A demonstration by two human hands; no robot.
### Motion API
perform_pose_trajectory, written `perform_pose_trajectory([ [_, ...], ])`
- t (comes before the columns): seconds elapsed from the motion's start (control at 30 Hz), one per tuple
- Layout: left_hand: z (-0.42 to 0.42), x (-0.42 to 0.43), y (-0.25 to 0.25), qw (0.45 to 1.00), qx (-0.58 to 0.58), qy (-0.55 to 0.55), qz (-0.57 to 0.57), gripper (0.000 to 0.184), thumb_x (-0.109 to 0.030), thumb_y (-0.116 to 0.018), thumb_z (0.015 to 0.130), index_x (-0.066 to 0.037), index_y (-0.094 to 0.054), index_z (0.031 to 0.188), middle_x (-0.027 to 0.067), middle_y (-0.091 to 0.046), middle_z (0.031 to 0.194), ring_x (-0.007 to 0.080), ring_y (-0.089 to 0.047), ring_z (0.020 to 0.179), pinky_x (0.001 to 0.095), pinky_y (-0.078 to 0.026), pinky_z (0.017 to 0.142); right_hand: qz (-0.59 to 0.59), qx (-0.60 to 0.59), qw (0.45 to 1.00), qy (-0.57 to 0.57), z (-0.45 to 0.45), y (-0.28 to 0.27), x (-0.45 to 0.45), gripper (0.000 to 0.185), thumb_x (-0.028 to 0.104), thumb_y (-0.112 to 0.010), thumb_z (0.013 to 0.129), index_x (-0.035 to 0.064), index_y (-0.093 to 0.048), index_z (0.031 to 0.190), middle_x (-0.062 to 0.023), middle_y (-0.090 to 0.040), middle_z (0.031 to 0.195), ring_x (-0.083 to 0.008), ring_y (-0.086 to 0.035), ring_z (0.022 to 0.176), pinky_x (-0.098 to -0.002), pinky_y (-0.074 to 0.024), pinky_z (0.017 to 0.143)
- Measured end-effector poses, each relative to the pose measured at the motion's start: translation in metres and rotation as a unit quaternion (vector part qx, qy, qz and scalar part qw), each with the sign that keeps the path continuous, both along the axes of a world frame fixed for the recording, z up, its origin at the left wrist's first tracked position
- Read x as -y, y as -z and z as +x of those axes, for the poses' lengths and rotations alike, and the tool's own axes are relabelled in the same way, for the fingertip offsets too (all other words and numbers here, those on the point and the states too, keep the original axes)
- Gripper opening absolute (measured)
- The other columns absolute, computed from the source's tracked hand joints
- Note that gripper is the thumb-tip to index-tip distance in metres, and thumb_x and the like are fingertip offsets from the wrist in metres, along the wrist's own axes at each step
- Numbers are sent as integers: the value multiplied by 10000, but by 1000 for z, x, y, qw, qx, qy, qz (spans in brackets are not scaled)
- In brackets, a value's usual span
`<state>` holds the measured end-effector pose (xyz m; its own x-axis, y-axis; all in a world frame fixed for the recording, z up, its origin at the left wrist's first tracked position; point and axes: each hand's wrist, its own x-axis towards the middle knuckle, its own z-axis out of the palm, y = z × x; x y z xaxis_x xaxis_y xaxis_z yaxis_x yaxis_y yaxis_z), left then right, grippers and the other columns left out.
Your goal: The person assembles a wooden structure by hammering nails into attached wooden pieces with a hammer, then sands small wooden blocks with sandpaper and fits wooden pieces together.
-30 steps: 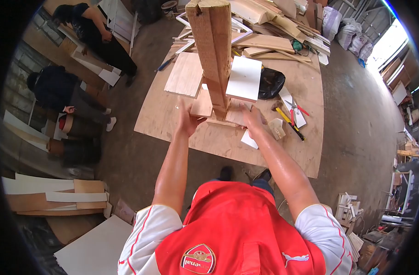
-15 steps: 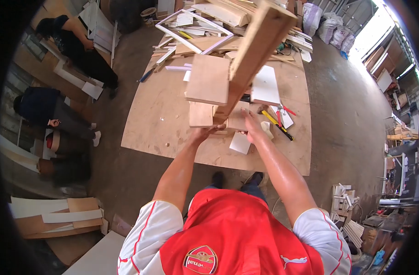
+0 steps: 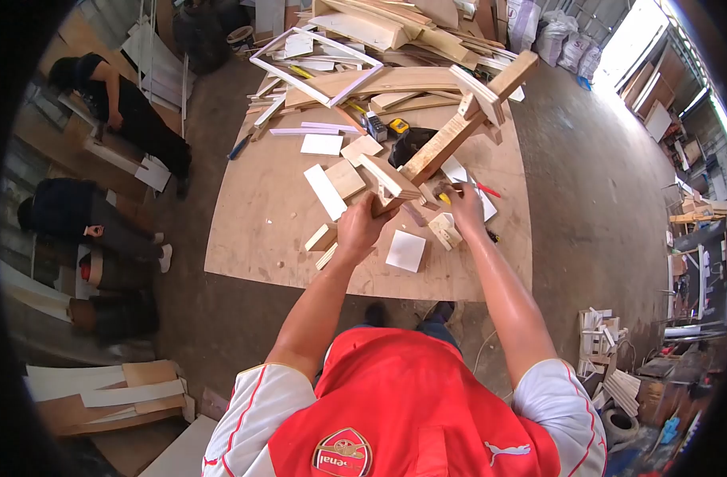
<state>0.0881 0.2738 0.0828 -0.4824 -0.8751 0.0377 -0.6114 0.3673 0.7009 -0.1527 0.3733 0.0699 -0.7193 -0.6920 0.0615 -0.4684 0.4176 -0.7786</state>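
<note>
A wooden post with boards fixed near both ends (image 3: 444,147) leans diagonally over the worktable (image 3: 244,230). My left hand (image 3: 360,229) is wrapped round its lower end, beside the short boards there. To the right, my right hand (image 3: 468,213) is closed over the handle of a hammer (image 3: 443,193) lying on the table, hiding most of it. Red-handled pliers (image 3: 488,190) lie just beyond that hand. A white square piece (image 3: 405,250) and a notched wood block (image 3: 444,230) are between my hands, nearer to me.
Scrap wood and a white frame (image 3: 331,102) cover the table's far side. A tape measure (image 3: 398,126) and a black bag (image 3: 411,147) lie behind the post. Two people (image 3: 129,107) are at the left. Boards (image 3: 113,393) are stacked at lower left.
The upright post has been tipped over to the right and away, uncovering loose blocks on the table. My left hand has shifted to its lower end; my right hand has left it for the hammer.
</note>
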Motion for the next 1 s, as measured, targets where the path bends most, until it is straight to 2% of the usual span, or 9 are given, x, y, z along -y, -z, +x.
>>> perform_pose_trajectory([
  [0.1,-3,9,7,998,62,-9,-10,493,-462,-804,846,-128,-673,1184,151,-759,940,374,-731,851,485,-556,753,-134,-25,988,-69,25,-36,-15,223,197,-693,942,6,-711,1056,-143,-757,915,-252,-737,790,-405,-565,749],
  [0.13,-2,8,5,997,80,-14,-16,490,-463,-800,848,-125,-665,1178,156,-759,950,382,-731,862,494,-558,754,-150,19,982,-116,30,-37,-15,280,201,-753,900,22,-697,1109,-159,-750,1044,-262,-730,893,-408,-561,781],
  [0.23,0,4,1,991,127,-15,-37,480,-458,-786,857,-118,-641,1162,170,-758,965,400,-730,889,515,-563,756,-85,-104,957,-259,49,-75,-15,656,227,-859,785,72,-594,1365,-138,-674,1226,-234,-667,1078,-361,-541,865],
  [0.33,4,2,5,986,149,7,-74,448,-433,-783,863,-102,-625,1119,177,-753,937,400,-733,884,520,-569,746,-27,-180,917,-356,54,-98,-6,1017,174,-901,659,128,-392,1539,-171,-447,1563,-333,-494,1399,-449,-481,1090],
  [0.43,8,-3,9,981,166,32,-97,408,-405,-795,859,-81,-625,1040,172,-746,900,381,-742,865,512,-576,728,-4,-81,896,-436,41,-83,10,1213,118,-895,608,145,-218,1614,-171,-330,1638,-380,-383,1477,-442,-386,1203],
  [0.47,8,-3,8,980,174,41,-91,402,-399,-795,860,-80,-626,1036,169,-746,907,379,-743,870,510,-577,729,19,-43,885,-462,36,-79,15,1237,101,-857,649,146,-127,1646,-159,-259,1681,-339,-322,1526,-389,-324,1232],
  [0.57,9,-2,10,976,190,64,-79,409,-416,-783,865,-85,-620,1042,178,-745,921,395,-733,894,523,-567,745,-6,-15,868,-496,31,-73,22,1239,69,-871,600,137,-185,1629,-180,-288,1662,-365,-346,1505,-412,-342,1234],
  [0.87,5,9,-10,960,230,133,-83,454,-451,-828,806,-89,-649,1014,162,-748,908,381,-736,885,510,-570,751,4,-32,855,-517,17,-67,18,1272,72,-864,601,179,-144,1644,-198,-174,1699,-361,-306,1532,-397,-327,1228],
  [1.0,0,13,-18,950,241,162,-114,470,-453,-867,761,-108,-677,1017,128,-744,843,348,-745,838,479,-589,708,30,11,863,-505,11,-70,15,1275,81,-849,583,168,-149,1645,-163,-227,1685,-338,-324,1523,-395,-290,1249],
])
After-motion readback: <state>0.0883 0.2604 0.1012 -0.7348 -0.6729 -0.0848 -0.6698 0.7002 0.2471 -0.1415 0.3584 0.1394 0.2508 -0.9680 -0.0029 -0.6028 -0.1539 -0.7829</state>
